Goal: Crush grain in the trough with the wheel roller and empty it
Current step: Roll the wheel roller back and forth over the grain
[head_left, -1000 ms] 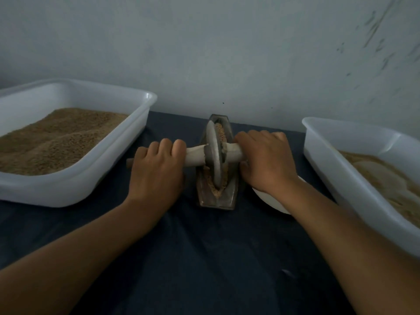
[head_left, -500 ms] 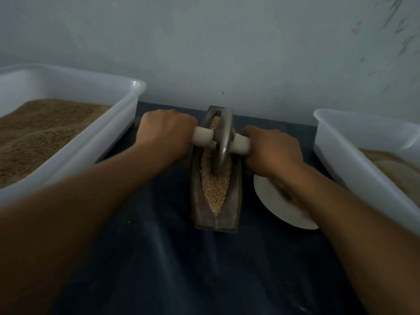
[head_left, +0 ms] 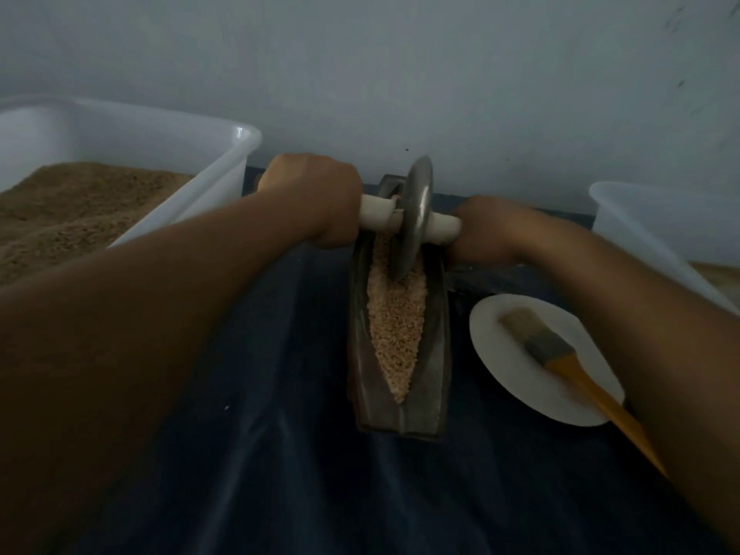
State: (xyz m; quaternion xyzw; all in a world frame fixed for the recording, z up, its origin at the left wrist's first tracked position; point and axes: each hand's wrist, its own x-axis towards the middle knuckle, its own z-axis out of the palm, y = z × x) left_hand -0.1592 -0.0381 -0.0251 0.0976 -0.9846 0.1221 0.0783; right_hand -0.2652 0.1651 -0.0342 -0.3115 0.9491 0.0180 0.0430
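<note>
Head view, single frame, catalogued relative to the trough (head_left: 400, 394) — a dark, boat-shaped metal vessel laid lengthwise on a dark blue cloth (head_left: 280, 454), its far end near the wall. Grain (head_left: 394, 326): pale, coarse, held in the trough's central groove and tapering to a point toward the near end. Wheel roller (head_left: 414, 218): a grey metal disc on a pale axle, stood upright at the far end of the trough, its lower rim sunk in the grain. Left hand (head_left: 316, 198): fingers curled tight around the axle just left of the trough. Right hand (head_left: 486, 230): likewise clamped around the axle on the trough's right side. White plate (head_left: 504, 354): set just right of the trough on the cloth. Brush (head_left: 560, 354): pale bristles, grey ferrule, yellow handle — laid across the plate, the handle passing under the right forearm. White tub (head_left: 224, 170): well left of the trough, filled with brown grain. Second white tub (head_left: 656, 226): well right of the trough, contents barely seen.
</note>
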